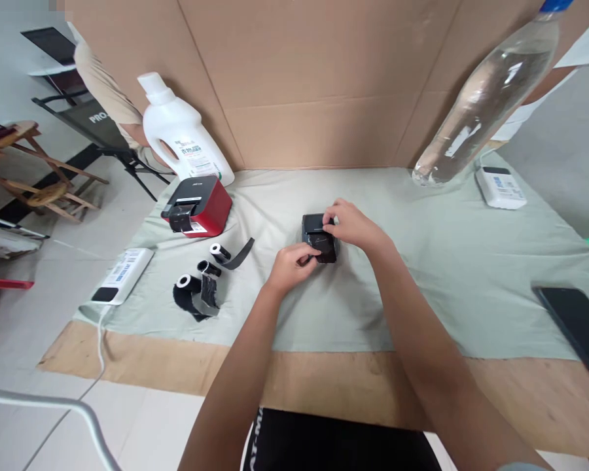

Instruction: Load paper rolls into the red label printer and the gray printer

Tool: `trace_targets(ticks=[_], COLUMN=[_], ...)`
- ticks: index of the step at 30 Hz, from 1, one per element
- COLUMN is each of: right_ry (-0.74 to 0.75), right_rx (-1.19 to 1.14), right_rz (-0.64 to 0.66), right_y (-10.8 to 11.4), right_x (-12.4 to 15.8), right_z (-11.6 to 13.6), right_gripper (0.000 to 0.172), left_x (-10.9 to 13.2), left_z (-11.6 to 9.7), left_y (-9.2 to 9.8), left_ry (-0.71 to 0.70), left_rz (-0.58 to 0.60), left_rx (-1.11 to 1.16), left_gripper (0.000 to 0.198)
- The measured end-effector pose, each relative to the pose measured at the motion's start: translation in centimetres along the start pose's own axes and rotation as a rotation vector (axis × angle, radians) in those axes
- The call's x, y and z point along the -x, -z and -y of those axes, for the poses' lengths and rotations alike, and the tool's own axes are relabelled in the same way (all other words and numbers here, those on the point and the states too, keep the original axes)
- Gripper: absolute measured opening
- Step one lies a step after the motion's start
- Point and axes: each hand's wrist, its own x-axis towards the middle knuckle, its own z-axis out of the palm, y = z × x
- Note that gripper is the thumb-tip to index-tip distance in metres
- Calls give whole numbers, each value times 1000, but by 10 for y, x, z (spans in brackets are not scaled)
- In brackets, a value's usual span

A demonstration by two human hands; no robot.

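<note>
A small black box (319, 237) with a glossy, creased dark front stands on the cloth in front of me. My left hand (294, 263) is closed in a pinch at its lower left side, fingertips against the dark front. At the upper right, my right hand (348, 222) pinches the edge of the box's top. Whether a thin film lies between the fingers is too small to tell. To the left sit a small white-cored black roll (220, 253) with a loose black strip, a black core (209, 267) and a larger ragged black roll (189, 284).
A red and black box (201, 206) stands before a white detergent bottle (184, 134). White power strips (124, 275) lie at both sides. A large water bottle (491, 98) leans on the cardboard wall (319, 85). A phone (576, 327) lies right. Someone's arm (108, 85) shows behind.
</note>
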Motion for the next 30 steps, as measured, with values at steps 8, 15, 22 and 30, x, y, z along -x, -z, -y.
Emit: trace_targets(ticks=[8, 15, 22, 30], right_ry=[-465, -531, -455, -513], right_rx=[-39, 9, 28, 191], right_rz=[131, 32, -210, -432], right_y=[-12, -28, -36, 69], right_x=[-8, -1, 4, 68], right_z=[13, 49, 53, -63], right_gripper=[54, 87, 88, 78], left_x=[-1, 1, 4, 19], left_z=[3, 0, -15, -41], left_y=[-2, 1, -6, -28], left_ry=[26, 52, 149, 126], left_rz=[-5, 36, 96, 540], left_rx=[34, -37, -130, -585], left_gripper=[17, 16, 7, 53])
